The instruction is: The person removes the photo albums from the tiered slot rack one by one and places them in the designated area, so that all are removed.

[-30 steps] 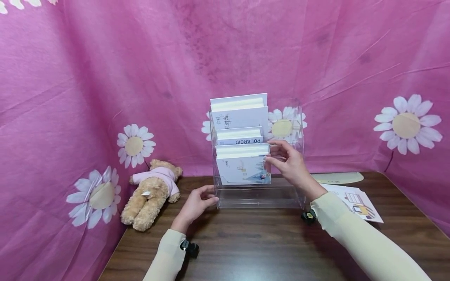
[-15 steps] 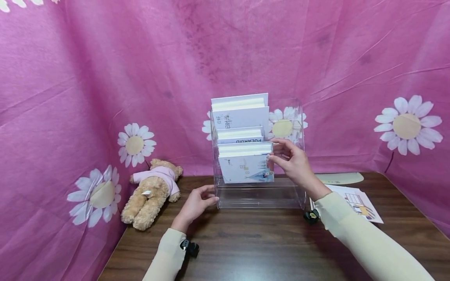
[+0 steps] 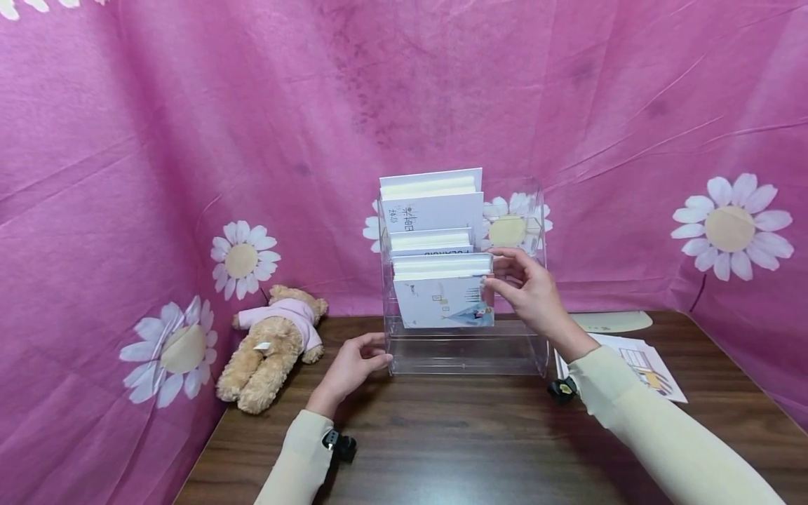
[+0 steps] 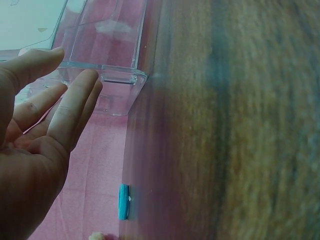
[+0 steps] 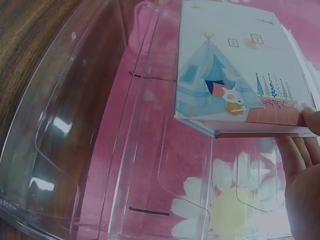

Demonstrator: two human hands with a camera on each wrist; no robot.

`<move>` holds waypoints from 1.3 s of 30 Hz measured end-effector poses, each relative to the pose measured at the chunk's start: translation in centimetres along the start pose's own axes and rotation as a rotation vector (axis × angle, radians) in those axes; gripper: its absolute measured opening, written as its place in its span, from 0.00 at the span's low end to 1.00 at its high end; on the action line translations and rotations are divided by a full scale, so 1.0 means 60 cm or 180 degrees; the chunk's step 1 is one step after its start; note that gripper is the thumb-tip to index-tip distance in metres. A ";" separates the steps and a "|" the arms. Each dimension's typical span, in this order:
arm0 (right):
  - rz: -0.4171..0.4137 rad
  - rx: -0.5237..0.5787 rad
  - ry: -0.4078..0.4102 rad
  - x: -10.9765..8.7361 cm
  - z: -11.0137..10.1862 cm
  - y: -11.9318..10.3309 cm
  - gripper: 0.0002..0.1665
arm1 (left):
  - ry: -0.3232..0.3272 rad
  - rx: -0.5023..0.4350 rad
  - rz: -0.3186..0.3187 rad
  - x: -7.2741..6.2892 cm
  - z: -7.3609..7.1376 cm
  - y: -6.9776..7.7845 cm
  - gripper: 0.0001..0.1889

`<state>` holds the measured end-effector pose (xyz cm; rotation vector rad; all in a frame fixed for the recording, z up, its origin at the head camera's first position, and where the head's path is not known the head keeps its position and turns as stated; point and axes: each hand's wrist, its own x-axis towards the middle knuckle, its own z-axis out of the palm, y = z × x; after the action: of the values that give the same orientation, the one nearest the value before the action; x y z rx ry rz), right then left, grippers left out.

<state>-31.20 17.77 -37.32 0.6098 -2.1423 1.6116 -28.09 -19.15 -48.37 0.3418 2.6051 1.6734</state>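
A clear acrylic tiered rack (image 3: 467, 354) stands mid-table. My right hand (image 3: 530, 294) grips the right edge of a small white book (image 3: 445, 305), thumb on the front cover and fingers behind. A blue tent is drawn on that cover, which the right wrist view shows close up above the rack's tiers. Behind it, on the rack's left half, are a mostly hidden book (image 3: 429, 240) with dark lettering and a taller white book (image 3: 432, 210). My left hand (image 3: 350, 365) rests against the rack's lower left side, its fingers fairly straight in the left wrist view.
A teddy bear (image 3: 274, 344) in a pale pink top lies at the left. Printed white sheets or books (image 3: 650, 368) and a pale yellow-green flat item (image 3: 609, 321) lie right of the rack. Pink flowered cloth (image 3: 442, 84) surrounds the table (image 3: 454, 435).
My right hand has moved the tent book slightly right and up, and it now covers more of the lettering behind. The left hand and rack have stayed in place.
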 end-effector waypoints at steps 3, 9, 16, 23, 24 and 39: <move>0.0005 -0.0020 0.0015 -0.001 -0.002 -0.004 0.30 | -0.0002 0.0006 -0.0015 0.000 0.000 0.000 0.25; 0.0003 -0.0043 0.0084 -0.002 -0.007 -0.012 0.31 | -0.0022 -0.0042 -0.0012 -0.002 -0.001 0.005 0.25; -0.0018 -0.0059 0.0089 -0.004 -0.016 -0.012 0.31 | -0.0006 -0.0084 0.0003 -0.002 -0.002 0.005 0.25; -0.0068 0.0057 0.0111 -0.008 -0.022 -0.014 0.32 | 0.0003 -0.0059 0.0002 0.000 -0.003 0.005 0.25; -0.0081 0.0054 0.0116 -0.009 -0.023 -0.014 0.32 | 0.0005 -0.0061 -0.0004 0.000 -0.003 0.005 0.25; -0.0085 0.0209 0.0067 -0.034 -0.028 -0.015 0.31 | -0.0012 -0.0107 -0.0042 -0.003 0.000 0.005 0.26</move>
<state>-28.95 19.40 -37.28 0.6360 -2.0645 1.6721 -27.84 -19.05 -48.12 0.3255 2.5675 1.7086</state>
